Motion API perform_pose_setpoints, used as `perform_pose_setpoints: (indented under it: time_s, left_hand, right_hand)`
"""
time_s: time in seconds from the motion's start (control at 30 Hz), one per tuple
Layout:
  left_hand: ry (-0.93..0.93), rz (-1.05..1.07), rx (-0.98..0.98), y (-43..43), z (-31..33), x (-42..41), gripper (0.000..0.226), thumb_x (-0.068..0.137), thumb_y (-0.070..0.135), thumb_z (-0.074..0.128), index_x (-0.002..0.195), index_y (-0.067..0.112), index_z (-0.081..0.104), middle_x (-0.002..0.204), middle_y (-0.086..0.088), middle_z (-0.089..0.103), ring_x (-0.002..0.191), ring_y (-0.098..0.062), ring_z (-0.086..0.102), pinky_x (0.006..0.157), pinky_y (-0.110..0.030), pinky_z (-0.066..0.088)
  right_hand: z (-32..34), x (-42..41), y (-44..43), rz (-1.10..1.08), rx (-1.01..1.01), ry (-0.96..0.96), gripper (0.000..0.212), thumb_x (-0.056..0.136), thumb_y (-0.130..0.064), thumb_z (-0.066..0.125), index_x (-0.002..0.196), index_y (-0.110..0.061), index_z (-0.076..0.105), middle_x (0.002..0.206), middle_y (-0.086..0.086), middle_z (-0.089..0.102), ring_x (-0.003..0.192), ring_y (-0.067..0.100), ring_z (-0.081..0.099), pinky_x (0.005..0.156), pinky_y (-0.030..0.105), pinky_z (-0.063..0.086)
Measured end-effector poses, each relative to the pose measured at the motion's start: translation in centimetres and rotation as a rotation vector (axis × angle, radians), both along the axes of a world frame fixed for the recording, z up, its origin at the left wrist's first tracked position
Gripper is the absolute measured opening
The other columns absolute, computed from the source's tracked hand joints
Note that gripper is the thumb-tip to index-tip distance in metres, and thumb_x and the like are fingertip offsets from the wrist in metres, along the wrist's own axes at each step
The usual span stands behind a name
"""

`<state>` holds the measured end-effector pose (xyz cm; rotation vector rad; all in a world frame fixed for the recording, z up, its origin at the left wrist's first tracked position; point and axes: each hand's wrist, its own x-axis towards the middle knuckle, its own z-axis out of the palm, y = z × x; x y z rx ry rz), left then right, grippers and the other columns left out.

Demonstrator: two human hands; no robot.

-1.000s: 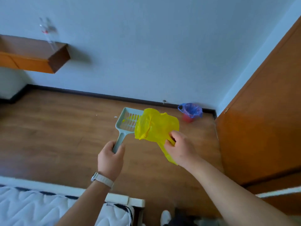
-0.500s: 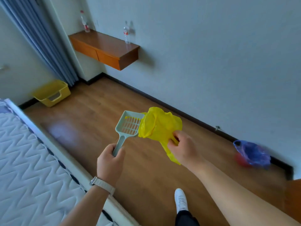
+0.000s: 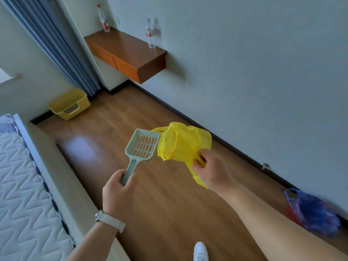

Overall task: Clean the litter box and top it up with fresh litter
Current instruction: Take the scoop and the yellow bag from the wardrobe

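A wood floor (image 3: 169, 204) fills most of the view, with a quilted white mattress (image 3: 24, 194) along its left edge and a pale wall on the right. A wooden wall shelf (image 3: 130, 51) carries two clear bottles, one at its far end (image 3: 102, 17) and one nearer (image 3: 150, 34). In the far corner, beside a blue curtain (image 3: 56, 44), the yellow litter box (image 3: 70, 104) sits on the floor, well apart from the hands. A blue plastic bag (image 3: 314, 211) lies blurred by the baseboard at right. The right hand (image 3: 212, 170) has its fingers pinched shut on a crumpled yellow bag (image 3: 182, 146), held just beside the scoop. The left hand (image 3: 118, 193), a white watch (image 3: 111, 221) on its wrist, has its fingers wrapped tight round the handle of the pale green slotted litter scoop (image 3: 143, 146), pan raised and tilted away.
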<state>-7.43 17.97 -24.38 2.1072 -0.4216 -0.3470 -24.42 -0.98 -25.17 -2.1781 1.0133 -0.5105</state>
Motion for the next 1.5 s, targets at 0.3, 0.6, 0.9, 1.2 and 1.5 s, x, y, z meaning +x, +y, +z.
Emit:
perform_pose_setpoints:
  time_s: [0.3,0.6,0.9,1.2,1.5]
  left_hand:
    - [-0.004,0.212,-0.038,0.2,0.9,8.4,0.012,0.085,0.024,0.063,0.073,0.02,0.064,0.068,-0.012,0.061,0.056,-0.016,0.05,0.052,-0.028,0.041]
    - [0.022,0.298,-0.139,-0.2,-1.5,25.9,0.012,0.087,0.023,0.063,0.075,0.021,0.065,0.069,-0.008,0.064,0.067,-0.027,0.059,0.057,-0.033,0.046]
    - [0.036,0.336,-0.137,-0.4,0.5,45.2,0.012,0.086,0.025,0.064,0.074,0.022,0.064,0.065,-0.003,0.062,0.061,-0.019,0.057,0.057,-0.032,0.045]
    - [0.035,0.389,-0.113,-2.9,-0.1,57.5,0.013,0.087,0.026,0.064,0.075,0.023,0.065,0.064,-0.003,0.063,0.056,-0.014,0.056,0.051,-0.025,0.041]
    - [0.03,0.532,-0.011,-9.3,-1.6,72.1,0.016,0.087,0.026,0.064,0.072,0.023,0.063,0.056,0.004,0.057,0.054,-0.014,0.053,0.052,-0.029,0.038]
  right_hand:
    - [0.2,11.1,-1.8,0.186,0.046,-0.005,0.02,0.085,-0.021,0.061,0.071,-0.016,0.048,0.063,-0.005,0.044,0.057,0.012,0.04,0.052,0.029,0.032]
    - [0.6,29.6,-3.5,0.301,-0.041,0.006,0.03,0.087,-0.021,0.061,0.067,-0.027,0.04,0.063,-0.009,0.04,0.056,0.01,0.038,0.053,0.029,0.032]
    - [2.9,48.0,-4.5,0.324,-0.088,0.007,0.037,0.088,-0.019,0.062,0.065,-0.031,0.036,0.061,-0.007,0.041,0.054,0.011,0.039,0.051,0.031,0.034]
    - [0.8,62.1,-8.4,0.344,-0.056,0.023,0.027,0.087,-0.018,0.062,0.067,-0.02,0.044,0.061,-0.004,0.043,0.055,0.014,0.042,0.05,0.032,0.037]
    - [-2.7,80.9,-16.1,0.503,-0.007,-0.003,0.022,0.087,-0.016,0.062,0.071,-0.009,0.048,0.062,-0.003,0.043,0.055,0.012,0.04,0.049,0.024,0.031]
